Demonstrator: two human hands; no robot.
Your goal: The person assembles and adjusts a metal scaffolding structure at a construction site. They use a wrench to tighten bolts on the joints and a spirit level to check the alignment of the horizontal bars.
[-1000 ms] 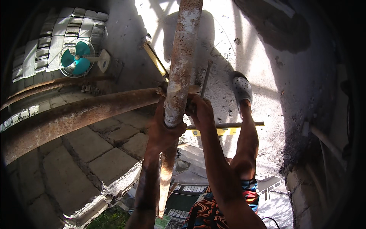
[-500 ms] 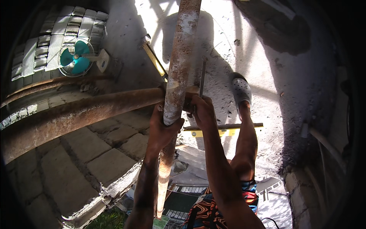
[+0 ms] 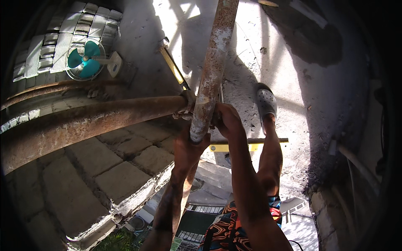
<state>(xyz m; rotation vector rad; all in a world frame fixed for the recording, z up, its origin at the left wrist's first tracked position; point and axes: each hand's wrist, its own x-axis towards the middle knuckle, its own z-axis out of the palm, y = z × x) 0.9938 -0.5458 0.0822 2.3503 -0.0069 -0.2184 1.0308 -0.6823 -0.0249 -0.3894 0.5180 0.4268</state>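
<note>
A rusty upright metal pipe (image 3: 215, 50) runs through the middle of the view. My left hand (image 3: 188, 146) is wrapped round it low down. To its right, my right hand (image 3: 228, 119) is closed against the far side of the pipe, with a thin metal rod (image 3: 221, 94) standing up from it. The pipe hides part of the rod and the fingertips. A second rusty pipe (image 3: 104, 117) comes in from the left and ends beside the upright. At that joint sits a metal clamp (image 3: 189, 100), with a bolt (image 3: 182, 116) sticking out below.
A yellow spirit level (image 3: 251, 146) lies under my right forearm; another yellow bar (image 3: 172, 66) lies beyond the joint. A block wall (image 3: 83, 175) fills the lower left. A teal-bladed fan (image 3: 86, 60) stands at upper left. My foot in a grey clog (image 3: 266, 100) is at right.
The upright pipe's top has swung right, and its gripped part has shifted right, exposing the clamp and bolt. My left hand has moved right and slightly down. The rod now shows less.
</note>
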